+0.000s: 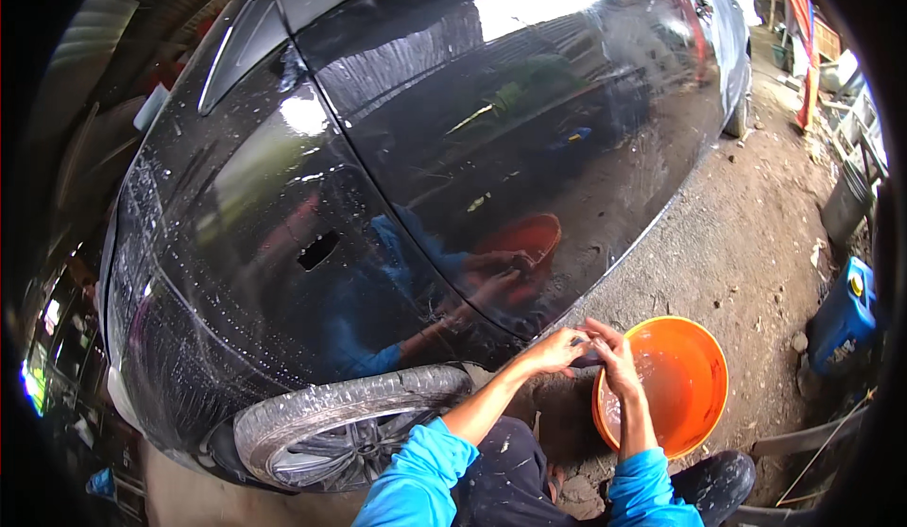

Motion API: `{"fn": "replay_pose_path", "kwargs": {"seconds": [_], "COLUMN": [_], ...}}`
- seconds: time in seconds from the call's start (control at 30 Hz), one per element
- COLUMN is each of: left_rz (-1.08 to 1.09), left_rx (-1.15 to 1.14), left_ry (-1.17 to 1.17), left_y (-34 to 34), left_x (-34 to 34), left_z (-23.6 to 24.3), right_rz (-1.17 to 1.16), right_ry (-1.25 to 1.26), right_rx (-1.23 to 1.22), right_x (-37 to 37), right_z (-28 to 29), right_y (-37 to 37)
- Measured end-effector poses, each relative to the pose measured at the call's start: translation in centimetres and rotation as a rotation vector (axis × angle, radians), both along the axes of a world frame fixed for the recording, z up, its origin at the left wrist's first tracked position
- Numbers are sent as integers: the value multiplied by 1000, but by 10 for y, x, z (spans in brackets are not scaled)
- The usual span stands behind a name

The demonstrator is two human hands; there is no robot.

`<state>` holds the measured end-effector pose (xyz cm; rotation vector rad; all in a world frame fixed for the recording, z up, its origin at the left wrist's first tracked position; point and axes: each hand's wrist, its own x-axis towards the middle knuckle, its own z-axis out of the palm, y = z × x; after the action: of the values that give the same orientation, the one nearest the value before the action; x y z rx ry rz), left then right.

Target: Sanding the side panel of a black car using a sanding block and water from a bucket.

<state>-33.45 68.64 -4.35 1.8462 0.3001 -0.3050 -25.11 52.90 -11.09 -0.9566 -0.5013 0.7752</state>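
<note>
My left hand and my right hand meet at the left rim of an orange bucket, fingers curled around a small dark item that I cannot make out. The bucket holds cloudy water and stands on the dirt ground beside a glossy black car. Water drops and streaks mark the car's rear side panel. Below that panel is the rear wheel, with a dark alloy rim, just left of my hands. My forearms, in blue sleeves, come up from the lower edge.
A blue jerry can and a grey pail line the right side, with clutter behind. A red cloth hangs at the far upper right. Wooden boards lie at the lower right. The car fills most of the view's left and middle.
</note>
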Motion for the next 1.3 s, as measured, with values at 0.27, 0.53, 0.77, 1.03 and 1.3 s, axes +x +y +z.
{"fn": "replay_pose_path", "kwargs": {"seconds": [0.27, 0.53, 0.77, 1.03, 1.3], "left_rz": [8, -267, -410, -324, -192], "left_rx": [-304, 355, 390, 365, 363], "left_ry": [9, -96, -100, -280, -554], "left_y": [-44, -45, -60, -83, -105], "left_x": [38, 38, 32, -13, -24], "left_z": [-13, -23, 10, 95, 117], "right_rz": [60, -271, -591, -930, -1038], "right_ry": [269, 708, 750, 140, -833], "right_rx": [-10, -452, -717, -279, -247], "right_x": [21, 44, 28, 30, -84], "right_z": [-36, -150, -270, -39, 104], "right_y": [-69, -104, -111, -32, 144]}}
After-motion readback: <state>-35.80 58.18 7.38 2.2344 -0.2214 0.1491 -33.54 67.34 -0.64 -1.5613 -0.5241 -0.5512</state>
